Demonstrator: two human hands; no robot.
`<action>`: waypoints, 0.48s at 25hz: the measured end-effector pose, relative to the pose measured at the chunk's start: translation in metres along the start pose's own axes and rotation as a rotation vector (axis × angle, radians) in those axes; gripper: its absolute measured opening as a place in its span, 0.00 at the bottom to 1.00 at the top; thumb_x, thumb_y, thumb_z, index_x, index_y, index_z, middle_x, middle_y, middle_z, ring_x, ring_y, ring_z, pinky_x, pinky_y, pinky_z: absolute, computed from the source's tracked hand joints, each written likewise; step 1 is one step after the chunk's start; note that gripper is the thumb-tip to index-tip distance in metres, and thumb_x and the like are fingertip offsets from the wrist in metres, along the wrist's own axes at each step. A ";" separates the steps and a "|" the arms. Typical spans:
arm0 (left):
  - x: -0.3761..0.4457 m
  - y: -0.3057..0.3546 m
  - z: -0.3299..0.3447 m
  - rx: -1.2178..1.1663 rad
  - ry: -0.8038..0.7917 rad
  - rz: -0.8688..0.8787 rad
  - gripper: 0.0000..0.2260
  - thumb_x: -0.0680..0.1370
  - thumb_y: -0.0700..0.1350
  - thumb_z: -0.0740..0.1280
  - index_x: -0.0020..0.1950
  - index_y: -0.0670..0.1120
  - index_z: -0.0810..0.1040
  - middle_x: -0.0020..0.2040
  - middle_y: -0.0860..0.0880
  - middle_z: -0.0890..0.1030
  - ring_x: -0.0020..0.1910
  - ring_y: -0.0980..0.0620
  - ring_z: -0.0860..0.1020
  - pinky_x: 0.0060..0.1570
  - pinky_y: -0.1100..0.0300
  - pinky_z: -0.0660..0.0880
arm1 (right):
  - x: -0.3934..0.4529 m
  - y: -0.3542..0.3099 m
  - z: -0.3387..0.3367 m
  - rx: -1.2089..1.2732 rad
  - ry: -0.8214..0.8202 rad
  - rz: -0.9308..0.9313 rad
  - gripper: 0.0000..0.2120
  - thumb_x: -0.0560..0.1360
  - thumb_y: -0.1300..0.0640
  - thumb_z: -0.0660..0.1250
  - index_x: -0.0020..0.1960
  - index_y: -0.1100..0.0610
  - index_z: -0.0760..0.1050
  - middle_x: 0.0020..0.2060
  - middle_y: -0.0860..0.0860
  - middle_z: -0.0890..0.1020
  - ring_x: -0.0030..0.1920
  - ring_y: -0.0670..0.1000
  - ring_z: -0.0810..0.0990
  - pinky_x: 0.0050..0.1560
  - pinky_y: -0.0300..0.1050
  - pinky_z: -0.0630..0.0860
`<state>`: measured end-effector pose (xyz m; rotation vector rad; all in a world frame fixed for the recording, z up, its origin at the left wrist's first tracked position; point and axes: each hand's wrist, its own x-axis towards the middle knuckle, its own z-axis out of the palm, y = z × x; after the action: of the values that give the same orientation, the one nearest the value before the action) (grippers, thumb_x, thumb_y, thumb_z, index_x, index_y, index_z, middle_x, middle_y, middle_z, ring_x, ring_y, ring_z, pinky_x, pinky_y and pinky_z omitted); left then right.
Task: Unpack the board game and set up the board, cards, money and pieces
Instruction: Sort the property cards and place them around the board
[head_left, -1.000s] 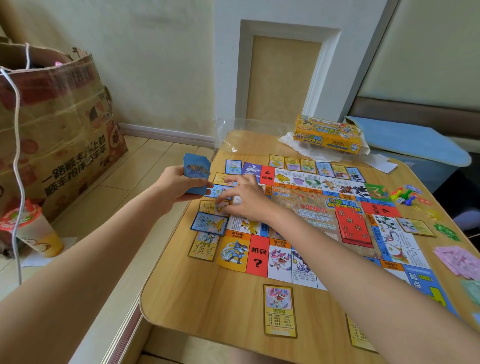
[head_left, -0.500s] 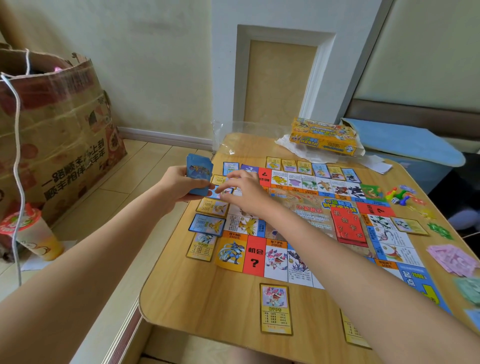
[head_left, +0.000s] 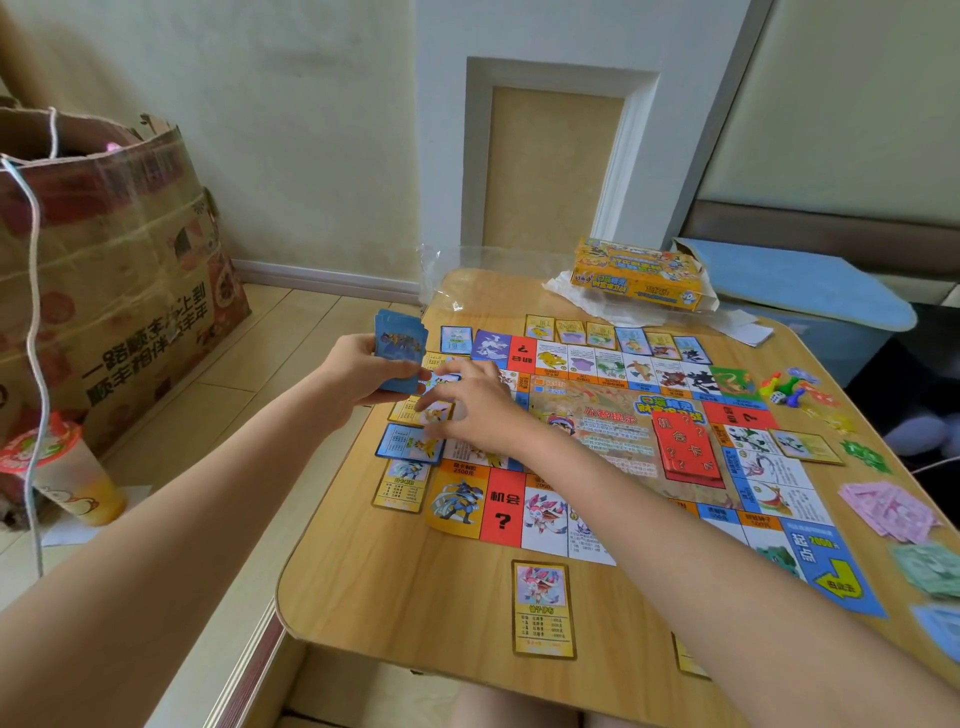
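The colourful game board (head_left: 613, 436) lies flat on the wooden table (head_left: 415, 597). My left hand (head_left: 363, 371) holds an upright stack of blue-backed cards (head_left: 400, 343) over the board's left edge. My right hand (head_left: 475, 410) reaches across the board's left side, its fingertips on a card (head_left: 434, 413) lying beside the board. Property cards line the left edge (head_left: 410, 444) and the far edge (head_left: 602, 332). A red card deck (head_left: 688, 449) rests on the board's middle. Pink paper money (head_left: 888, 506) and coloured pieces (head_left: 787, 389) sit at the right.
The yellow game box (head_left: 641, 275) stands on crumpled white plastic at the far edge. A yellow card (head_left: 543, 608) lies near the front edge. On the floor at left stand a large cardboard box (head_left: 109, 270) and a drink cup (head_left: 67, 467). A blue-lidded bin (head_left: 810, 301) is behind the table.
My right hand went from the cards by the board up to the stack in my left hand, then came back down onto a card beside the board. The left hand stayed put.
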<state>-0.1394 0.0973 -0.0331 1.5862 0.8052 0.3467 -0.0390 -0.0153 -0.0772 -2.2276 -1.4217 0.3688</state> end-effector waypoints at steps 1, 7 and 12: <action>0.000 0.000 0.000 -0.002 -0.003 0.005 0.08 0.75 0.38 0.68 0.52 0.42 0.73 0.40 0.49 0.80 0.38 0.54 0.79 0.31 0.67 0.77 | -0.001 0.000 -0.004 0.043 0.028 0.015 0.12 0.73 0.51 0.69 0.57 0.50 0.79 0.68 0.49 0.66 0.70 0.53 0.55 0.68 0.53 0.55; -0.010 -0.002 0.017 -0.034 -0.167 -0.052 0.04 0.74 0.37 0.68 0.46 0.43 0.75 0.32 0.51 0.83 0.30 0.57 0.82 0.30 0.66 0.79 | -0.027 0.021 -0.048 0.292 0.232 0.196 0.09 0.76 0.55 0.65 0.52 0.58 0.79 0.53 0.53 0.78 0.58 0.51 0.73 0.58 0.45 0.66; -0.028 -0.005 0.062 0.026 -0.490 -0.003 0.03 0.74 0.38 0.68 0.47 0.42 0.79 0.43 0.46 0.84 0.38 0.55 0.83 0.38 0.65 0.80 | -0.058 0.027 -0.068 0.633 0.111 0.268 0.07 0.72 0.58 0.71 0.39 0.59 0.75 0.30 0.51 0.77 0.28 0.45 0.74 0.29 0.36 0.70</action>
<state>-0.1212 0.0321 -0.0433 1.6030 0.4331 -0.0598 -0.0115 -0.0938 -0.0343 -1.8659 -0.7939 0.6671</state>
